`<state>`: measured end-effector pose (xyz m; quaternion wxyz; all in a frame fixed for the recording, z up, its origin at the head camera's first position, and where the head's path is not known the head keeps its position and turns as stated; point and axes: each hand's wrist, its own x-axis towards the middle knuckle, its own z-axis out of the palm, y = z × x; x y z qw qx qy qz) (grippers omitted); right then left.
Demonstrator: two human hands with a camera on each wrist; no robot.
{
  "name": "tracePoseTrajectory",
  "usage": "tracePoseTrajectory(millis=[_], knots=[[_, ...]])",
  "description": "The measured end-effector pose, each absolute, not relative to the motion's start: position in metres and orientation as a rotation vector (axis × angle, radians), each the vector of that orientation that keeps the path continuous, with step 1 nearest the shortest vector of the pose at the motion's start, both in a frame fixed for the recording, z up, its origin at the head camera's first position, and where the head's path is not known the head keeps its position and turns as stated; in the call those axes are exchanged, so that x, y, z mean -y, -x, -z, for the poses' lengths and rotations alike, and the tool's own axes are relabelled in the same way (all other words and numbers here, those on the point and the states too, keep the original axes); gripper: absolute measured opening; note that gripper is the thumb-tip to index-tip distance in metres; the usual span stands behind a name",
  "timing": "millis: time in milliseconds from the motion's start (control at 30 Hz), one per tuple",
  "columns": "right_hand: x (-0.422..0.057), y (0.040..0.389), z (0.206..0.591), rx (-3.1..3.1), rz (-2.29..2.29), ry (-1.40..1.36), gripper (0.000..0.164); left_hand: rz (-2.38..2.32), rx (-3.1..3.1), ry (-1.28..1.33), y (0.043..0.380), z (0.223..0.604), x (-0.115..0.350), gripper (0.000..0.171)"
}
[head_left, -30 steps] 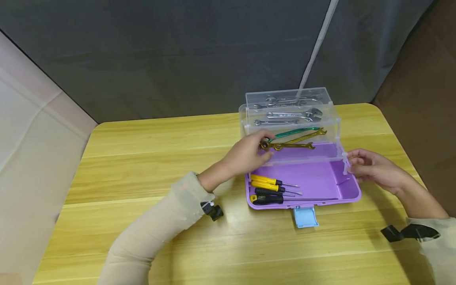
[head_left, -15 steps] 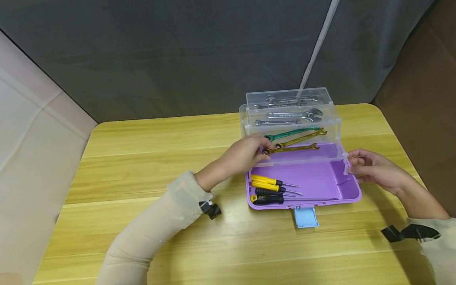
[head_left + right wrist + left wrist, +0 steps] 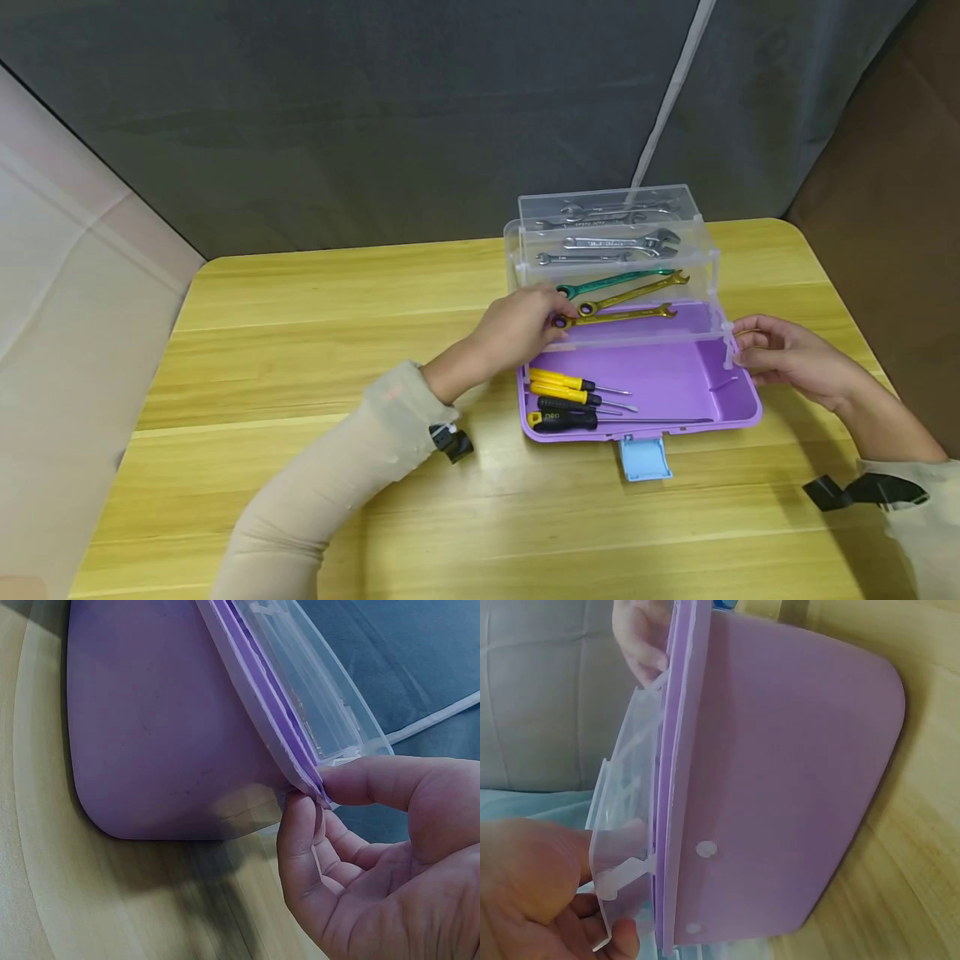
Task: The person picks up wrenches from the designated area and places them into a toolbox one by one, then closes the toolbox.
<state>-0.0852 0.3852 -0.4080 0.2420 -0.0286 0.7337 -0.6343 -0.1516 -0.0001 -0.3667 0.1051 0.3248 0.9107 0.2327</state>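
My left hand (image 3: 517,327) reaches over the left end of a clear tray (image 3: 637,338). Its thumb and finger pinch the ring end of a gold combination wrench (image 3: 622,317), which lies in the tray. Behind that wrench are another gold wrench (image 3: 637,292) and a green one (image 3: 618,281). In the left wrist view the fingers (image 3: 622,941) are partly behind the clear tray wall. My right hand (image 3: 795,358) grips the right rim of the open purple toolbox (image 3: 738,408); the right wrist view shows the thumb and finger pinching its edge (image 3: 277,742).
Yellow-handled screwdrivers (image 3: 562,385) and black ones (image 3: 566,420) lie in the box's bottom. Upper clear trays hold silver wrenches (image 3: 622,242). A blue latch (image 3: 645,459) hangs in front. The wooden table (image 3: 337,333) meets a dark curtain (image 3: 375,125) at the back.
The gold wrench in my left hand came down toward the front of the clear tray and shifted slightly right; over the last half second it barely moves. My right hand stays on the rim.
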Motion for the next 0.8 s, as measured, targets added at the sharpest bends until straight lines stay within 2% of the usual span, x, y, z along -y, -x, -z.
tracePoseTrajectory(millis=[600,800], knots=[[-0.3847,0.0848,0.4085,-2.000,1.740,0.082,0.030,-0.752,-2.678,-0.944,0.1501,0.3669,0.0027,0.022],[-0.3857,0.0850,0.4085,-2.025,1.718,0.083,0.029,-0.916,-2.665,-0.967,0.1523,0.3704,0.0074,0.017]])
